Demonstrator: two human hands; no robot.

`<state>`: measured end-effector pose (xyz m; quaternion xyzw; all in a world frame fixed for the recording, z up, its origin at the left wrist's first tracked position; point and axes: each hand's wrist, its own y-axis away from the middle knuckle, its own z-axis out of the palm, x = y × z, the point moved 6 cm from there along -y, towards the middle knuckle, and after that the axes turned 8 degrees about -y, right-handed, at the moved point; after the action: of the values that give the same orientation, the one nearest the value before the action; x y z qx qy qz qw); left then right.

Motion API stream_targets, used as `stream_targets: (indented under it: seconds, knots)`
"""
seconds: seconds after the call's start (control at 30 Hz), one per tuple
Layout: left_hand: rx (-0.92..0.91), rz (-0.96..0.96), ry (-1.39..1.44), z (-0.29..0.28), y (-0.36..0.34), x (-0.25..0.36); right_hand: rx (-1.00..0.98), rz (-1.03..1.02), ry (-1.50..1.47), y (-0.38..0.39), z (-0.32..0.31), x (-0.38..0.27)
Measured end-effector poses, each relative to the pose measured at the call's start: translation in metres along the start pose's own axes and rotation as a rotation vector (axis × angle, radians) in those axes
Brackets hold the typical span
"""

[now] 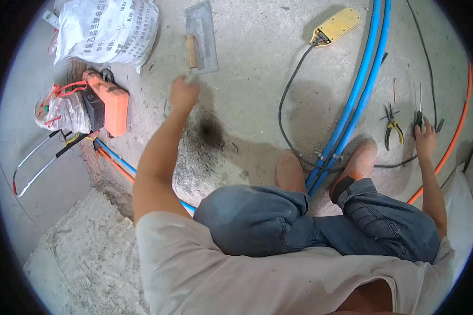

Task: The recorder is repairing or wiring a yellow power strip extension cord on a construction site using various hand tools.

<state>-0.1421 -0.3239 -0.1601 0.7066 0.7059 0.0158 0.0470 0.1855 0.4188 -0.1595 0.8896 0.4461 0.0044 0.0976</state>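
My right hand (425, 136) reaches down to the floor at the right, its fingers closed around the dark handle of a screwdriver (420, 100) whose thin shaft points away from me. Just left of it lie combination pliers (392, 129) with black and yellow handles. My left hand (185, 94) is over the floor just short of a plastering trowel (204, 39) with a wooden handle. Blur and the angle hide how its fingers are set. Farther off, a yellow power strip (337, 27) shows bare wires at its near end, joined to a black cable (281, 100).
Two blue pipes (358, 86) run between my shoes. An orange conduit (453, 139) curves along the right. At left are a white woven sack (108, 31), an orange case (113, 107), a plastic bag (68, 113) and a silver U-shaped bar (30, 167). Dark rubble (197, 157) lies near my left knee.
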Motion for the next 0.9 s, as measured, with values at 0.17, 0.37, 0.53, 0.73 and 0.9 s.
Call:
stream_targets:
  seconds: [0.17,0.37,0.53,0.73,0.9]
  knots:
    - [0.134,-0.381,0.000,0.025,0.009,-0.138,-0.227,-0.130,-0.249,0.022,0.046,-0.058]
    - [-0.388,-0.466,0.770,0.027,0.003,-0.064,-0.257,-0.038,-0.211,0.037,0.058,-0.038]
    - [-0.328,-0.348,1.512,-0.036,0.025,0.059,-0.329,0.045,-0.266,0.037,0.043,-0.046]
    - [-0.537,-0.194,1.276,-0.016,0.056,0.121,-0.220,-0.018,-0.295,0.029,0.061,-0.036]
    - [-0.343,0.376,0.741,-0.004,0.058,0.179,-0.276,-0.050,-0.314,0.032,0.056,-0.060]
